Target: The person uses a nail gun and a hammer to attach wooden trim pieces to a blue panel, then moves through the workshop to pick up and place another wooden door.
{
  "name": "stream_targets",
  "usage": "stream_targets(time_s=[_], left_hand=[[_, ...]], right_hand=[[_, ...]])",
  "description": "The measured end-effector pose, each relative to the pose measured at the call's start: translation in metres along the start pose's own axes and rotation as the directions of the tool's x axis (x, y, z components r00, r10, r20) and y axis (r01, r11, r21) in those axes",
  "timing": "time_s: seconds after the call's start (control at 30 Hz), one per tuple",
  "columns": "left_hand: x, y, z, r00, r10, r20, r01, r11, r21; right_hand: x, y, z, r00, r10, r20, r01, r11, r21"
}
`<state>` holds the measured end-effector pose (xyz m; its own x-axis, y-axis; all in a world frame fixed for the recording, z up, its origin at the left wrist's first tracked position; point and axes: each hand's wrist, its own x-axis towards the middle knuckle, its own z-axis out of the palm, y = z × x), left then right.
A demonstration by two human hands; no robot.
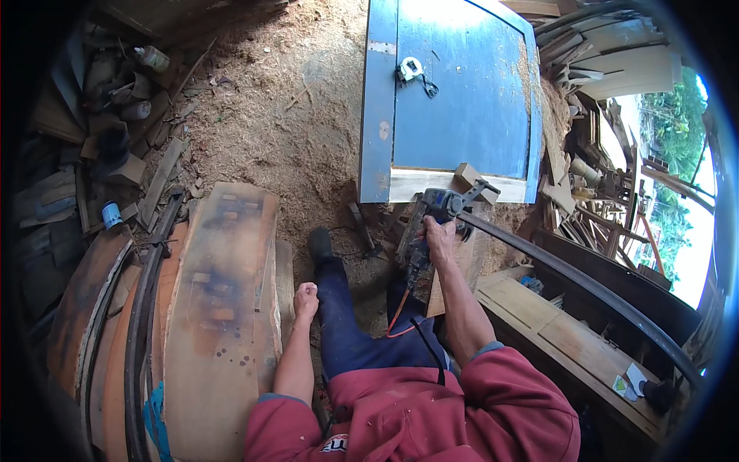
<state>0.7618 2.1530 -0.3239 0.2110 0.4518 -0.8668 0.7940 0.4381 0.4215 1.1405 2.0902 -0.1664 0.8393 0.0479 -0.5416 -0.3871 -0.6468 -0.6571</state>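
Observation:
My right hand [439, 239] grips a dark power tool [437, 203] with an orange cord, over a board stood under the near end of a blue panel [460, 108]. A wooden block [467, 175] and a clamp head [483, 189] sit at that panel's pale near edge. A long metal bar [570, 268] runs from near the tool toward the lower right. My left hand [305, 300] is closed over my left thigh, near the boards on the left; whether it holds anything small I cannot make out. A tape measure [410, 71] lies on the blue panel with another dark item.
Long boards [215, 323] lie at my left beside dark rails and scrap wood. Sawdust [285, 115] covers the ground. A wooden bench [562, 339] is at the lower right, with stacked offcuts [608, 192] behind it. A blue can [112, 215] stands among scraps.

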Motion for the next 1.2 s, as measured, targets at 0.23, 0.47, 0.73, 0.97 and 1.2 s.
stream_targets(time_s=[0.23,0.47,0.73,0.97,1.2], left_hand=[[-0.002,-0.001,-0.009,0.999,-0.044,0.009,0.044,0.998,0.033],[0.000,-0.009,-0.010,0.999,-0.045,0.002,0.045,0.996,0.073],[0.008,-0.028,-0.007,0.997,0.068,-0.022,-0.066,0.995,0.075],[0.004,-0.033,-0.009,0.999,0.027,-0.020,-0.025,0.997,0.075],[-0.002,-0.036,-0.008,0.999,-0.038,-0.015,0.038,0.997,0.063]], right_hand=[[0.005,0.006,-0.007,0.999,0.003,0.045,-0.001,1.000,-0.027],[0.000,-0.008,0.000,0.999,-0.041,0.035,0.041,0.999,0.018],[0.000,-0.042,0.031,0.982,-0.105,0.154,0.103,0.994,0.026],[0.009,-0.043,0.034,0.987,-0.059,0.149,0.066,0.997,-0.043],[-0.002,-0.043,0.027,0.977,-0.102,0.188,0.099,0.995,0.028]])
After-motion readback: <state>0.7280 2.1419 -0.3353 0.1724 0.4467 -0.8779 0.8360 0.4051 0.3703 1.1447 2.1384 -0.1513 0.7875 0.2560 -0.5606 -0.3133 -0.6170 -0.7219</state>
